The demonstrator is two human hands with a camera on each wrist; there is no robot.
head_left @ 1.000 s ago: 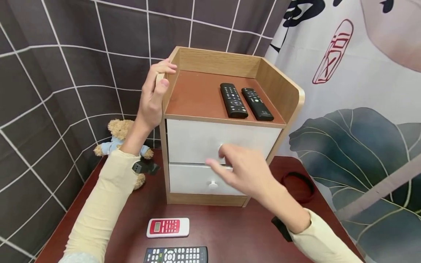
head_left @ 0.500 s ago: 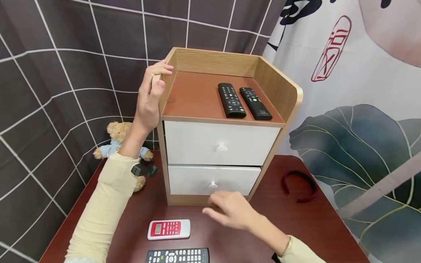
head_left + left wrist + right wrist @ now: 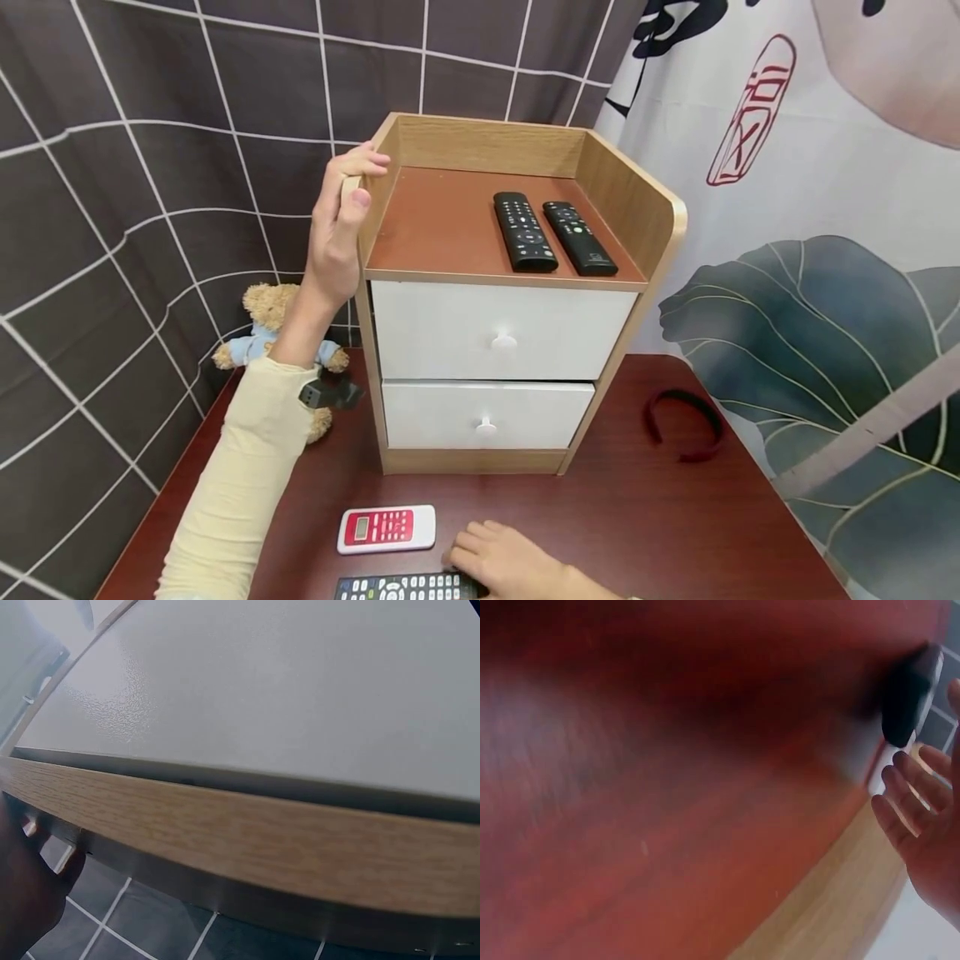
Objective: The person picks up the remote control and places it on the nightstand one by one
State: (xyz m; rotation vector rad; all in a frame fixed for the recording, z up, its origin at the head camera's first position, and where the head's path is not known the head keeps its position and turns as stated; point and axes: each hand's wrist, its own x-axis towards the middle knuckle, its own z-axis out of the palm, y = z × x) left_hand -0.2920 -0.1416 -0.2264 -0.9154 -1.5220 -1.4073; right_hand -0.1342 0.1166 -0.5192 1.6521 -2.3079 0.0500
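My left hand [image 3: 337,233] grips the upper left side panel of a small two-drawer cabinet [image 3: 480,461], with fingertips over its edge. In the left wrist view, that hand's fingers lie beside the panel's wooden edge [image 3: 225,825]. Near the bottom of the head view, my right hand [image 3: 506,562] is at the right end of a black remote control [image 3: 405,588] on the table. The right wrist view shows the right hand's spread, slightly bent fingers [image 3: 907,799] close to the remote's dark end [image 3: 906,697]; whether they touch is unclear.
A white-and-red remote [image 3: 386,529] lies just behind the black one. Two black remotes, one left [image 3: 523,233] and one right [image 3: 579,239], lie on the cabinet top. A teddy bear [image 3: 266,308] sits left, partly hidden by my arm. A dark red headband [image 3: 686,425] lies right.
My right hand has moved from in front of the upper drawer's knob down and toward me, to the black remote on the table. My left hand stays on the cabinet; both drawers look unchanged.
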